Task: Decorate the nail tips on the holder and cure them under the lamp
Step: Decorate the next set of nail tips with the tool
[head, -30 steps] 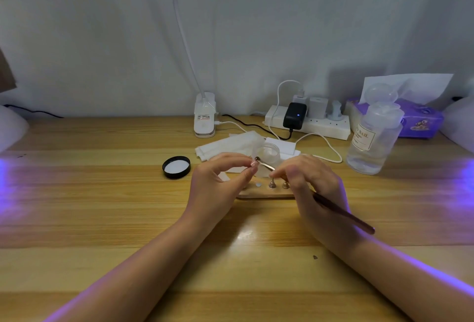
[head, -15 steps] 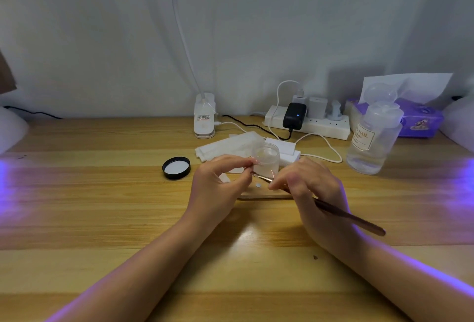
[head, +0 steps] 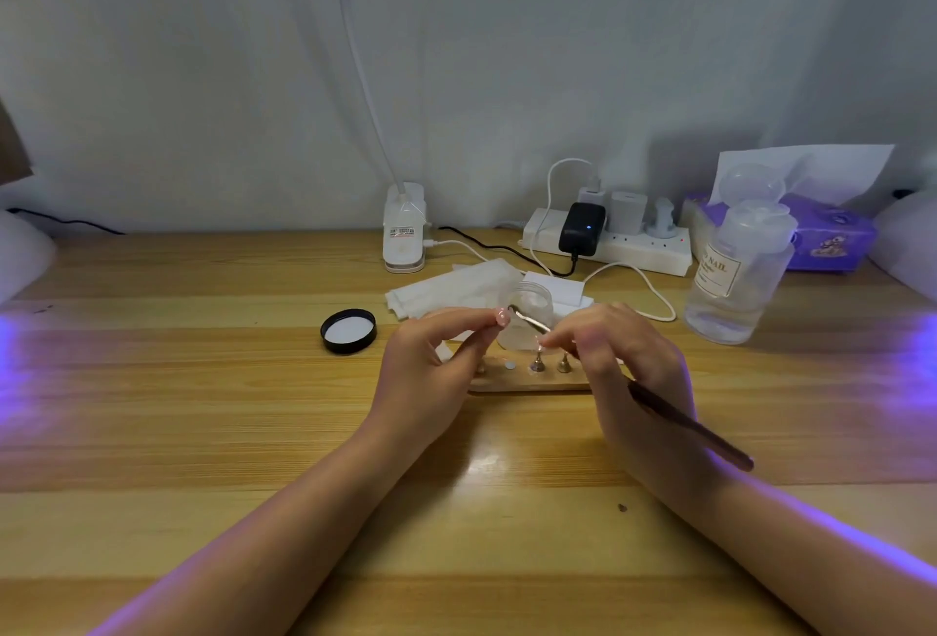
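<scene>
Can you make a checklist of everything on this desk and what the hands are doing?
Surface: wooden desk, purple glow at both edges.
Job's things: wooden holder with small stands; open clear jar; brush.
Clutter: black lid, wipes, pump bottle, tissue box.
Hands: left hand pinches a nail tip; right hand holds the brush.
Cables: white cable, black cable near power strip.
Surroundings: white curtain, clip lamp.

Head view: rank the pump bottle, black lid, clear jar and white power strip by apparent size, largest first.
1. White power strip and pump bottle: similar in area, too close to rank.
2. Clear jar, partly hidden by fingers.
3. Black lid, close to the jar.
</scene>
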A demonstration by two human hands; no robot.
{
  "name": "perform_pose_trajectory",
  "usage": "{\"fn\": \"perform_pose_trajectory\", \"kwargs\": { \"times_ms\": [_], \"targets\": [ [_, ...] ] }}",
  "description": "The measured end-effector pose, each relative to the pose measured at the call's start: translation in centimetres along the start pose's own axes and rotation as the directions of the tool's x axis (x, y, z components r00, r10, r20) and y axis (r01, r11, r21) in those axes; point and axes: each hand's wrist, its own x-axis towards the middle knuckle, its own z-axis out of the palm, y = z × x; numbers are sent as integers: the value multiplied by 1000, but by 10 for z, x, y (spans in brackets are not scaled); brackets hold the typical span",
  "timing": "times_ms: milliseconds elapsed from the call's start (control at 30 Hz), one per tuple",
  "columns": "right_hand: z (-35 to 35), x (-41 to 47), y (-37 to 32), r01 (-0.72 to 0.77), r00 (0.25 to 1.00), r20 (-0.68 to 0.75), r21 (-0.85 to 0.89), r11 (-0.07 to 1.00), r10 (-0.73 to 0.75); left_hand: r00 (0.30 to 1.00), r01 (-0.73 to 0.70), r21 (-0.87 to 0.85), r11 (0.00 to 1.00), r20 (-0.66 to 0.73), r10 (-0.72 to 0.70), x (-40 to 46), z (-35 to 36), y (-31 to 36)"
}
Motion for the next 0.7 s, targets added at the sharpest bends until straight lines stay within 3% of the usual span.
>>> {"fn": "perform_pose_trajectory", "kwargs": {
  "times_ms": [167, 300, 433, 700],
  "targets": [
    [1, 0, 1, -12, 999, 45, -32, 999, 13, 1000, -19, 16, 1000, 10, 19, 0, 0, -2],
    [-1, -2, -1, 8, 1000, 9, 39, 999, -8, 1000, -12, 14, 1000, 5, 12, 0, 0, -3],
    [0, 2, -1, -28, 999, 14, -51, 998, 29, 999, -38, 30, 999, 13, 38, 0, 1, -3],
    [-1, 0, -1, 3, 1000, -22, -20, 1000, -3, 999, -31, 27, 999, 21, 30, 0, 0, -5]
  ]
}}
